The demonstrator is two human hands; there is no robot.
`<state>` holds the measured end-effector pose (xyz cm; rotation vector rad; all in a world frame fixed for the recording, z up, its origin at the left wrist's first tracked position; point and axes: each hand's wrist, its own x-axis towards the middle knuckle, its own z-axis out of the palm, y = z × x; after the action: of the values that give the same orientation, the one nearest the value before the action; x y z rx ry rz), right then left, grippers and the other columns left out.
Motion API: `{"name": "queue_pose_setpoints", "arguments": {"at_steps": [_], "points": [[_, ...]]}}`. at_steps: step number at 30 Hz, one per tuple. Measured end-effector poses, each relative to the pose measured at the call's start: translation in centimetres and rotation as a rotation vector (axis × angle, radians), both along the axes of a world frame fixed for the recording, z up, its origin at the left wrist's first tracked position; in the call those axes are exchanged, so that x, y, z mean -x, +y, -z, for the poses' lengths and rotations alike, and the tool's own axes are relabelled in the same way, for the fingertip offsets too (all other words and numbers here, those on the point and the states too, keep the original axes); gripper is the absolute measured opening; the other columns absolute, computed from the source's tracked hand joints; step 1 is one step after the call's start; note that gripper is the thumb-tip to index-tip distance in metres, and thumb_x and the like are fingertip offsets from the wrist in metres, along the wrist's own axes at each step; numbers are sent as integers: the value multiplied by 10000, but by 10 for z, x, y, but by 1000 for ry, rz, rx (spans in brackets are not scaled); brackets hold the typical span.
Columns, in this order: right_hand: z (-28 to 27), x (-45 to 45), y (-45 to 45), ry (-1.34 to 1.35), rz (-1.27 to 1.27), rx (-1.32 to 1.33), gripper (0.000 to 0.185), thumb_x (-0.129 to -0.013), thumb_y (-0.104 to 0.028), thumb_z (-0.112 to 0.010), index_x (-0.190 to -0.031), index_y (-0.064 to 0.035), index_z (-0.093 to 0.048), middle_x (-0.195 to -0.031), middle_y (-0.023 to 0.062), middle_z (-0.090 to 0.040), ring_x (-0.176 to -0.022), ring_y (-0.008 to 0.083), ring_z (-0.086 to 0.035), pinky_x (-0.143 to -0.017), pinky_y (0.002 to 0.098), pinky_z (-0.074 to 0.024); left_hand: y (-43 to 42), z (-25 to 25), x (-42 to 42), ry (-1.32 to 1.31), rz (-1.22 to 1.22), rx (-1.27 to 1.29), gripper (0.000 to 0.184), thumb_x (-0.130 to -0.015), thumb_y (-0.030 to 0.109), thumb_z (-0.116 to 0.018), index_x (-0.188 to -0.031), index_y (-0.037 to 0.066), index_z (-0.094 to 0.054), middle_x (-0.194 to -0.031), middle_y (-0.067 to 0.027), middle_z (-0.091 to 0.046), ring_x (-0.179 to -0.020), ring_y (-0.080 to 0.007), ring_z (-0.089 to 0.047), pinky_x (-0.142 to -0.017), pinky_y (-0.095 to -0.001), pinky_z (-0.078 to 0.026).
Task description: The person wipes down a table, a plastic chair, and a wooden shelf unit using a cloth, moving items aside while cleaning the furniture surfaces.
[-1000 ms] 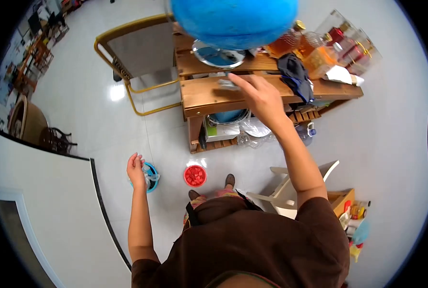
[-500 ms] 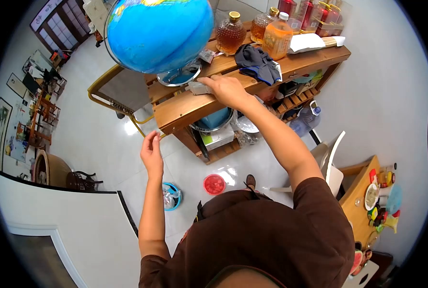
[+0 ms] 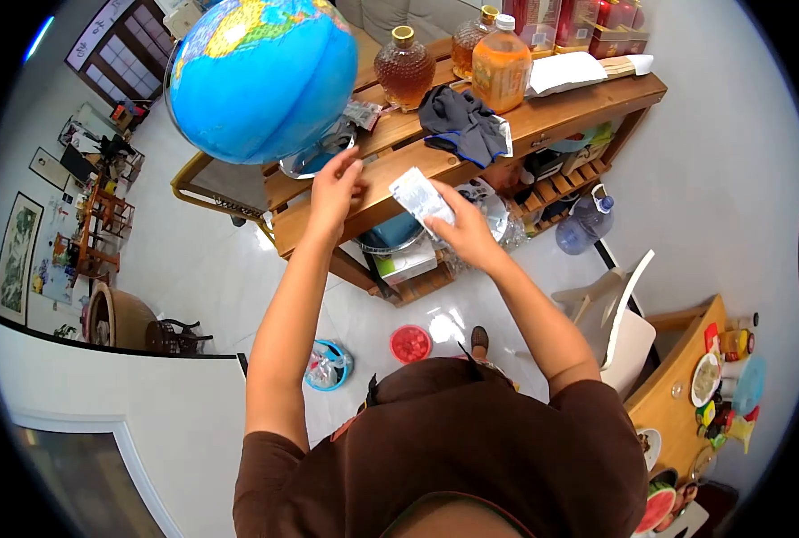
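My right hand is closed around a small white packet with printed text, holding it tilted up in front of the wooden shelf's front edge. My left hand is raised at that same edge, its fingers loosely bent and apart with nothing in them. Just beyond the left fingertips stands a blue globe on a clear round base. A dark grey cloth item with blue trim lies on the shelf top beyond the packet.
Glass bottles of amber liquid and an orange plastic bottle stand behind the cloth. Below are a blue bin, a red basin and a white chair. A water jug sits right, near a food-laden table.
My right hand has lifted the packet off the shelf and drawn it back toward me. My left hand has risen from below to the shelf edge. The view has shifted slightly.
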<state>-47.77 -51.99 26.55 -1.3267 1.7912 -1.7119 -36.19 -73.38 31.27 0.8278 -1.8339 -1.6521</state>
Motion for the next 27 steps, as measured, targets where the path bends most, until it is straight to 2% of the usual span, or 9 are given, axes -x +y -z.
{"name": "queue_pose_setpoints", "arguments": {"at_steps": [2, 6, 8, 13, 16, 20, 21, 24, 27], "points": [[7, 0, 12, -77, -36, -2, 555, -878, -77, -635, -1405, -31, -466, -1266, 184, -626, -1188, 268, -607, -998, 338, -447, -18, 6, 36, 4, 19, -118, 456, -973, 216, -623, -1393, 62, -530, -1110, -62, -621, -803, -135, -635, -701, -258, -509], [11, 5, 38, -140, -57, -3, 554, -885, -80, -633, -1412, -40, -466, -1270, 173, -630, -1177, 259, -611, -994, 338, -449, -45, 8, 80, -58, -21, -197, 560, -966, 248, -613, -1468, 78, -433, -1297, -137, -533, -804, -176, -648, -697, -275, -527], [14, 11, 49, -162, -58, -15, 552, -890, -81, -631, -1416, -44, -466, -1264, 168, -634, -1166, 251, -614, -991, 339, -452, -56, 11, 97, -99, -60, -184, 527, -987, 253, -582, -1466, 86, -439, -1307, -131, -531, -792, -182, -644, -682, -268, -530], [42, 36, 60, -302, -32, 3, 545, -901, -87, -636, -1415, -39, -461, -1231, 149, -655, -1131, 203, -623, -966, 323, -466, -65, 16, 117, -147, -239, -225, 459, -1001, 246, -578, -1396, 24, -508, -1166, -79, -628, -788, -163, -654, -684, -260, -533], [46, 48, 61, -315, -4, -3, 548, -901, -87, -638, -1416, -36, -457, -1219, 142, -659, -1117, 192, -624, -957, 315, -469, -53, 27, 111, -37, -315, -68, 429, -1004, 235, -573, -1361, -3, -544, -1105, -67, -660, -774, -135, -648, -692, -248, -521], [36, 57, 62, -330, -25, 3, 551, -902, -90, -642, -1416, -27, -454, -1206, 133, -660, -1104, 176, -617, -952, 310, -467, -36, 37, 89, -131, -257, 400, 374, -989, 220, -583, -1277, -12, -633, -1129, -106, -687, -804, -141, -643, -766, -286, -510], [33, 58, 62, -340, -36, 7, 552, -902, -91, -643, -1416, -24, -452, -1205, 132, -658, -1103, 172, -613, -951, 309, -467, -26, 32, 81, -270, -265, 665, 341, -980, 204, -578, -1234, -10, -657, -1140, -172, -688, -902, -228, -673, -839, -340, -511], [24, 60, 56, -382, -75, 16, 552, -905, -94, -643, -1415, -12, -450, -1218, 127, -648, -1109, 162, -601, -954, 307, -462, 22, 12, 61, -264, -233, 970, 286, -961, 153, -579, -1163, -24, -677, -1136, -228, -664, -1017, -388, -646, -899, -392, -495], [26, 61, 45, -384, -110, 36, 559, -905, -92, -642, -1418, 0, -441, -1239, 127, -634, -1121, 163, -590, -960, 307, -458, 37, 18, 46, -290, -250, 1057, 270, -954, 115, -587, -1166, -31, -668, -1172, -219, -646, -1056, -387, -622, -909, -401, -493]]}}
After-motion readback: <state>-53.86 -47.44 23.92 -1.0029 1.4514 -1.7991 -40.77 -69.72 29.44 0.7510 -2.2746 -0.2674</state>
